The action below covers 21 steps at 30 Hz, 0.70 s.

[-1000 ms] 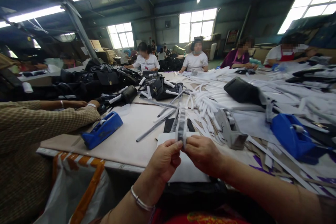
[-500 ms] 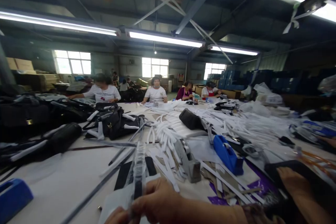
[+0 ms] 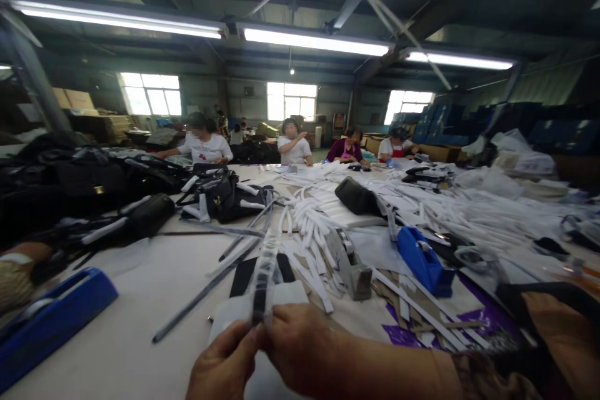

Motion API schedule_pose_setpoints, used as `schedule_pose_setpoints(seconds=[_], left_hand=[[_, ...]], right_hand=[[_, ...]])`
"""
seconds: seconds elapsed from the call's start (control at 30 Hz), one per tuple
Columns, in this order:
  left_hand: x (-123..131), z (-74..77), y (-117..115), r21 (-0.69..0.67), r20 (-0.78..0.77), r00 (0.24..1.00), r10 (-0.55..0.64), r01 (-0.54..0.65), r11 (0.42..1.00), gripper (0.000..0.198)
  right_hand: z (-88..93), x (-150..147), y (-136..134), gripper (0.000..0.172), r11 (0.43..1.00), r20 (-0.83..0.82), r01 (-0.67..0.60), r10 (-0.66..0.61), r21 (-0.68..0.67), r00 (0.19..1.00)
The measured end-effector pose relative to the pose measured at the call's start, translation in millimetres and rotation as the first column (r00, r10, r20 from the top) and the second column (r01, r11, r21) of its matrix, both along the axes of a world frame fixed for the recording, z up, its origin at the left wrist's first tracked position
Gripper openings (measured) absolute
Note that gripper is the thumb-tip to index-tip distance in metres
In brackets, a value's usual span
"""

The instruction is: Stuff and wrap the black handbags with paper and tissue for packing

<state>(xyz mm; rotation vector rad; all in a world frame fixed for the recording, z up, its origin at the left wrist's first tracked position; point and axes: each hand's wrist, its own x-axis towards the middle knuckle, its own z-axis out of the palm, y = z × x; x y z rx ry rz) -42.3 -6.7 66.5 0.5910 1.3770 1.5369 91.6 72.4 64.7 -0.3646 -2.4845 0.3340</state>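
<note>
Main risk, as I judge it: the clear wrap (image 3: 266, 259) wrinkles or slides along the black strap (image 3: 259, 303). Likely cause: uneven pressure from the two hands, since the film looks loose and creased on the far side of the grip. Second risk: the white sheet (image 3: 293, 292) under the strap shifts or creases if a wrist drags over it. Third: the far run of the strap snags on the grey-wrapped strip (image 3: 197, 306) or the white foam tubes (image 3: 312, 225), both lying near it. Right forearm passes close to cardboard and purple scraps (image 3: 398, 334); a sleeve could sweep some along.

Left hand (image 3: 225, 365): closed, thumb and fingertips pinched together on the strap's near end. Right hand (image 3: 300, 347): fingers curled in, clamped at the strap's right edge, knuckles up; fingertips partly hidden. The hands meet at the strap, touching or nearly so; cannot tell which.

Strap: near centre, above the sheet, running away from the hands. Grey tape dispenser (image 3: 349, 269) right of it, well apart from the grip.
</note>
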Motion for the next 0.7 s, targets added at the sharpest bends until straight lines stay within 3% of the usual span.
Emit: schedule_pose_setpoints(seconds=[0.03, 0.07, 0.1, 0.13, 0.17, 0.23, 0.27, 0.3, 0.37, 0.43, 0.5, 0.53, 0.6, 0.67, 0.7], left_hand=[[0.6, 2.6, -2.1, 0.043, 0.001, 1.000, -0.005, 0.005, 0.999, 0.043], [0.6, 5.2, -4.5, 0.088, -0.023, 1.000, -0.017, 0.019, 0.996, 0.037], [0.2, 7.7, -6.9, 0.126, -0.084, 0.996, -0.025, 0.035, 0.991, 0.032], [-0.3, 9.7, -9.4, 0.153, -0.171, 0.985, -0.034, 0.060, 0.986, 0.026], [-0.6, 11.0, -11.9, 0.172, -0.268, 0.963, -0.039, 0.088, 0.981, 0.023], [0.1, 11.5, -16.7, 0.197, -0.425, 0.904, -0.042, 0.138, 0.971, 0.020], [1.2, 10.7, -18.8, 0.210, -0.470, 0.882, -0.043, 0.159, 0.965, 0.020], [2.5, 9.6, -20.8, 0.221, -0.495, 0.868, -0.044, 0.175, 0.959, 0.020], [4.5, 7.0, -23.8, 0.230, -0.523, 0.852, -0.037, 0.183, 0.956, 0.020], [3.9, 4.8, -25.6, 0.217, -0.547, 0.836, -0.035, 0.182, 0.959, 0.021], [0.7, 4.1, -25.8, 0.185, -0.519, 0.850, -0.090, 0.215, 0.959, 0.019], [-0.9, 4.3, -25.3, 0.165, -0.469, 0.872, -0.142, 0.244, 0.956, 0.019], [-2.5, 5.3, -23.1, 0.124, -0.330, 0.917, -0.227, 0.280, 0.952, 0.027], [-0.7, 6.3, -19.9, 0.084, -0.221, 0.951, -0.216, 0.239, 0.967, 0.032], [1.0, 6.5, -18.3, 0.068, -0.193, 0.964, -0.182, 0.199, 0.978, 0.033]], right_hand=[[6.4, 4.9, -1.9, 0.007, 0.988, -0.025, -0.049, 0.046, -0.144, 0.999], [13.1, 9.9, -2.7, 0.012, 0.932, -0.040, -0.072, 0.062, -0.355, 0.997], [19.1, 14.4, -2.2, 0.020, 0.823, -0.070, -0.084, 0.053, -0.562, 0.996], [23.6, 17.8, -0.7, 0.028, 0.647, -0.093, -0.112, 0.063, -0.755, 0.994], [26.2, 19.9, 1.2, 0.036, 0.430, -0.111, -0.128, 0.066, -0.894, 0.992], [26.1, 20.2, 3.2, 0.043, 0.048, -0.168, -0.170, 0.045, -0.984, 0.985], [24.5, 18.9, 2.6, 0.044, -0.085, -0.190, -0.189, 0.009, -0.978, 0.982], [22.7, 17.3, 1.1, 0.044, -0.171, -0.206, -0.210, -0.038, -0.963, 0.978], [20.4, 13.7, -3.1, 0.044, -0.243, -0.207, -0.234, -0.133, -0.941, 0.969], [20.4, 11.3, -6.2, 0.041, -0.214, -0.184, -0.220, -0.173, -0.952, 0.967], [21.3, 10.4, -7.3, 0.036, -0.068, -0.145, -0.157, -0.162, -0.985, 0.976], [21.1, 10.2, -7.7, 0.034, 0.051, -0.118, -0.112, -0.150, -0.992, 0.982], [17.9, 9.5, -9.5, 0.033, 0.349, -0.057, -0.008, -0.129, -0.937, 0.990], [11.1, 8.5, -13.1, 0.035, 0.641, -0.013, 0.085, -0.148, -0.763, 0.989], [7.3, 8.2, -15.0, 0.035, 0.754, -0.004, 0.120, -0.160, -0.646, 0.987]])
